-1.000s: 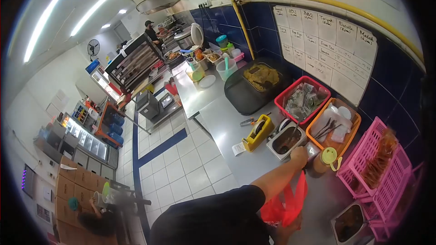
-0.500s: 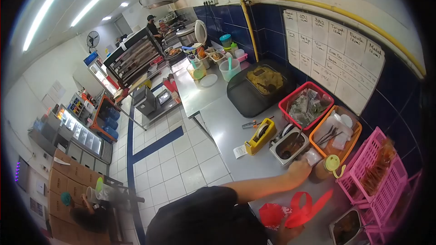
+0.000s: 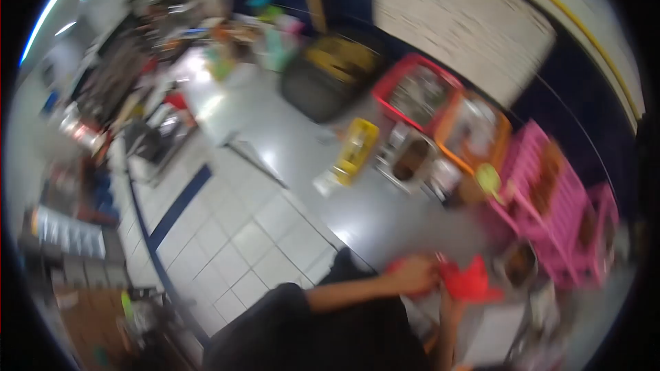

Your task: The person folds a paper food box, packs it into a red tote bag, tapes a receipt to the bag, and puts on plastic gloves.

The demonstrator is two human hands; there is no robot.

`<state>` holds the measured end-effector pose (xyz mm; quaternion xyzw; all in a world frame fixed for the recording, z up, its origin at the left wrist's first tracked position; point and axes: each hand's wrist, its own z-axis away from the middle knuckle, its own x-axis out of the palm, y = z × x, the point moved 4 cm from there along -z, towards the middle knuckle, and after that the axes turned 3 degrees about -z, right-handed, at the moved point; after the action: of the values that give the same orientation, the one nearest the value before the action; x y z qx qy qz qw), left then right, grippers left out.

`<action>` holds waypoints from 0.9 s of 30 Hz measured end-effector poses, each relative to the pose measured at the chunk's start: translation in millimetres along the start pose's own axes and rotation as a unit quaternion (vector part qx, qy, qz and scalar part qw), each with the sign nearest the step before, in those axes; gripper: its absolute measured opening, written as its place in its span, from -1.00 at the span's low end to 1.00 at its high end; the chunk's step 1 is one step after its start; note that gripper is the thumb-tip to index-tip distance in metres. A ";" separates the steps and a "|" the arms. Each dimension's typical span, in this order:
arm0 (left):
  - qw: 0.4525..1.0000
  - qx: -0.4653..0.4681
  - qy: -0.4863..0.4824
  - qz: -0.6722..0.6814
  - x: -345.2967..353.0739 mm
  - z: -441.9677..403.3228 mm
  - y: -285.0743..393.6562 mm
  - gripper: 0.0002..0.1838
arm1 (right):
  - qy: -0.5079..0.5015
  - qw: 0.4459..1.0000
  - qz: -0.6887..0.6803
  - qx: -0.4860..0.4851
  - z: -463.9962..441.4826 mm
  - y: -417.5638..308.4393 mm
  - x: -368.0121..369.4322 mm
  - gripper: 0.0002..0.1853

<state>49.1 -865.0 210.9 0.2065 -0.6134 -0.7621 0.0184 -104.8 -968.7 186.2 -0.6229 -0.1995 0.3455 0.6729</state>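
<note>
A red plastic bag is in front of me, low over the steel counter. My left hand is closed on its upper left part, and red plastic shows on both sides of the fingers. My right hand comes up from below and grips the bag near its middle. Motion blur smears the fingers of both hands. Just beyond the bag, to the right, is a metal container with dark contents.
Pink baskets stand at the right. Farther back are a jar with a yellow-green lid, a metal sauce pan, an orange tray, a red basket, a yellow tape dispenser and a black tray.
My left hand has left the small white-topped container beside the sauce pan and come back to the red bag at my right hand. My view has turned and is blurred.
</note>
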 end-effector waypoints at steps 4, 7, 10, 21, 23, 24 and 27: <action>0.976 -0.139 -0.003 0.169 -11.4 -1.0 -24.5 -0.74 | 0.088 0.995 0.035 0.036 11.2 -2.1 1.7 -0.69; 0.950 -0.189 -0.060 0.240 -6.2 -6.0 -29.5 -0.72 | 0.061 0.997 0.052 -0.004 16.2 -6.4 2.2 -0.74; 0.938 -0.209 -0.084 0.264 -3.1 -8.4 -28.4 -0.74 | 0.058 0.996 0.058 -0.042 21.6 -24.1 8.2 -0.77; 0.925 -0.247 -0.204 0.206 -2.9 -40.5 -26.5 -0.71 | -0.073 0.765 0.586 -0.258 20.9 -22.2 -1.1 -0.62; 0.918 -0.230 -0.244 0.210 -4.8 -48.0 -23.2 -0.70 | -0.066 0.743 0.593 -0.303 12.5 -32.0 -1.2 -0.58; 0.909 -0.260 -0.256 0.200 -5.0 -51.7 -25.3 -0.68 | -0.040 0.744 0.570 -0.346 10.6 -51.7 -0.8 -0.55; 0.881 -0.321 -0.294 0.186 -7.5 -58.4 -30.2 -0.66 | 0.002 0.817 0.471 -0.331 2.0 -100.2 -0.4 -0.54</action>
<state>82.5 -909.6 175.2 -0.1621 -0.3395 -0.9255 0.0437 -84.8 -966.1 284.3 -0.8268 0.0176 0.5322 0.1812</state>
